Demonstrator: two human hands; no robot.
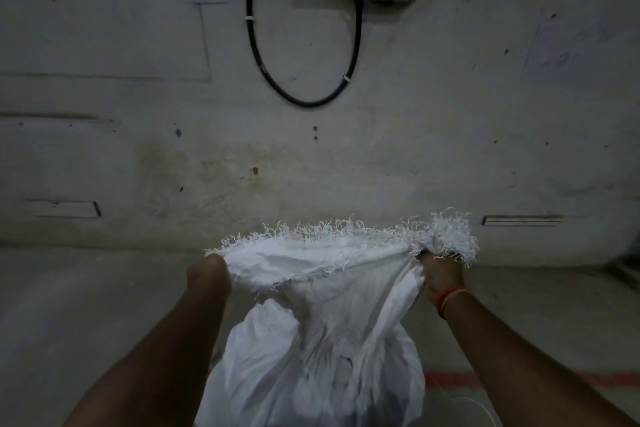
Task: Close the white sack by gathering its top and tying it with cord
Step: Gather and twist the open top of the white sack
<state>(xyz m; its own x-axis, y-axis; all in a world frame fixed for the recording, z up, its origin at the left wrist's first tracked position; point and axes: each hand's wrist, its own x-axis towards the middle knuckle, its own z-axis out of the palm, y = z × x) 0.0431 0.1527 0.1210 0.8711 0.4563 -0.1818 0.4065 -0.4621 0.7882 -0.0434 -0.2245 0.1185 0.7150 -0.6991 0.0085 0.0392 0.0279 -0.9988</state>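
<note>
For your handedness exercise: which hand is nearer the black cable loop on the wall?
Left. The left hand grips the sack's top edge almost below the cable loop; the right hand grips the far-right corner, further off.

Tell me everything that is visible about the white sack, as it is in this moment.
The white sack looks like woven plastic fabric, wrinkled and bulging as if filled. Its top edge is frayed into many loose white threads. The mouth is stretched wide and flat, not yet gathered, and no cord is tied around it. The left hand grips one corner of the top and the right hand, with an orange band at its wrist, grips the other. The body hangs between the forearms; its bottom is out of view.
</note>
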